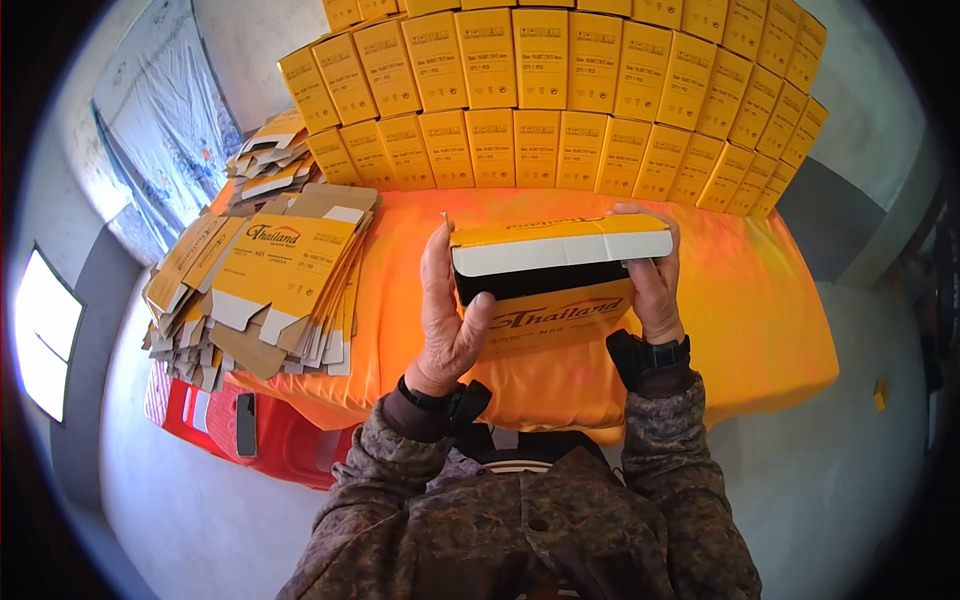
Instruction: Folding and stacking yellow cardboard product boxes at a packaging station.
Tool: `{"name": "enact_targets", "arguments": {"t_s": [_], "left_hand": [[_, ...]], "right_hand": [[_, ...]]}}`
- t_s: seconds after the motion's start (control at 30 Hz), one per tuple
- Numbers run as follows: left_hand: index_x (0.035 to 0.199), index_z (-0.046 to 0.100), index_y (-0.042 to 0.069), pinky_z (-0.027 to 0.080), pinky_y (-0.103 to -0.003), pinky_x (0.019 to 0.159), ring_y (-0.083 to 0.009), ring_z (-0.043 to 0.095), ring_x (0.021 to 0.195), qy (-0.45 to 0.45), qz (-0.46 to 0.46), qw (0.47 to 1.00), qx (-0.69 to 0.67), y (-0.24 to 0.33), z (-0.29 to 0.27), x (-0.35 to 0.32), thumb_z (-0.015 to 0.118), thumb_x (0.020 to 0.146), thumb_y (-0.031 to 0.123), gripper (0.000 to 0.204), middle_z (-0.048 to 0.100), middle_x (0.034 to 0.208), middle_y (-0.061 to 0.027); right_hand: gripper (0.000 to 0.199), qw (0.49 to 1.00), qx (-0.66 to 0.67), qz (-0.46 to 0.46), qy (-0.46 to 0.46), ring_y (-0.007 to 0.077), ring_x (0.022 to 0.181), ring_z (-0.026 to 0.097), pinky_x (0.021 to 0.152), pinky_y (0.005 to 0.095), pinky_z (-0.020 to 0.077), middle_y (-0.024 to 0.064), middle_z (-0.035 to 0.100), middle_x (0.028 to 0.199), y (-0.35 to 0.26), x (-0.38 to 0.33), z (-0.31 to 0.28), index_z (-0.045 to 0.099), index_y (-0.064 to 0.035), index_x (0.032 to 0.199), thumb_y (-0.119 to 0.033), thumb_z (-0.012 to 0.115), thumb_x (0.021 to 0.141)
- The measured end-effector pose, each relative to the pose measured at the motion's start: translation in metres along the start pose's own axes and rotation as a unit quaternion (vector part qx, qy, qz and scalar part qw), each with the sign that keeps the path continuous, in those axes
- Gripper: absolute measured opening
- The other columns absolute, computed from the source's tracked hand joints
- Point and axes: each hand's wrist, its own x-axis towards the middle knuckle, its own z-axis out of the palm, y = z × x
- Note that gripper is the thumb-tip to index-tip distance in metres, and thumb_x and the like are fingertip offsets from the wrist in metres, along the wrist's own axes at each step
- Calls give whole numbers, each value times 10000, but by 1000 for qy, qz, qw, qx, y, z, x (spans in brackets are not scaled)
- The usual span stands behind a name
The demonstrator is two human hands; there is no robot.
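A yellow cardboard box (560,312) is held up in front of me, over the near part of the table. Its top flap (562,250), with a white edge, stands partly lifted, and a dark opening shows beneath it. My left hand (448,320) grips the box's left side, thumb toward the front. On the opposite side, my right hand (655,285) is closed round the right end, with fingers at the flap's corner. What lies inside the box cannot be made out.
An orange cloth (740,300) covers the table. Flattened yellow cartons (285,260) lie piled at the left. Stacked yellow boxes (490,150) form a wall along the back. A red plastic chair (210,430) with a phone (246,425) on it stands at the lower left.
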Motion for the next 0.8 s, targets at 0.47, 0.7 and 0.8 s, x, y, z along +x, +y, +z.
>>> {"name": "enact_targets", "arguments": {"t_s": [0.47, 0.7, 0.8], "left_hand": [[1294, 438, 26, 277, -386, 1058, -278, 324, 1297, -20, 18, 990, 140, 12, -1, 9, 526, 893, 162, 433, 276, 1409, -151], [1229, 507, 46, 303, -398, 1041, -290, 339, 1275, 5, -25, 994, 105, 3, -6, 3, 543, 887, 225, 387, 268, 1403, -156], [1224, 512, 56, 291, -405, 1049, -283, 330, 1282, 5, -66, 990, 125, -1, -5, 3, 547, 888, 272, 402, 249, 1414, -158]], "right_hand": [[348, 979, 32, 199, -9, 8, 651, 489, 606, 169, 425, -31, 590, 861, -11, 45, -10, 541, -31, 1119, -297, 586, 900], [419, 982, 99, 147, -59, 121, 963, 558, 870, 249, 422, 39, 589, 1051, -22, 21, -8, 438, -22, 1257, -123, 507, 856], [682, 989, 66, 105, -77, 172, 1162, 479, 1003, 260, 346, 102, 493, 1271, -5, 21, -25, 335, -78, 1398, -195, 613, 786]]}}
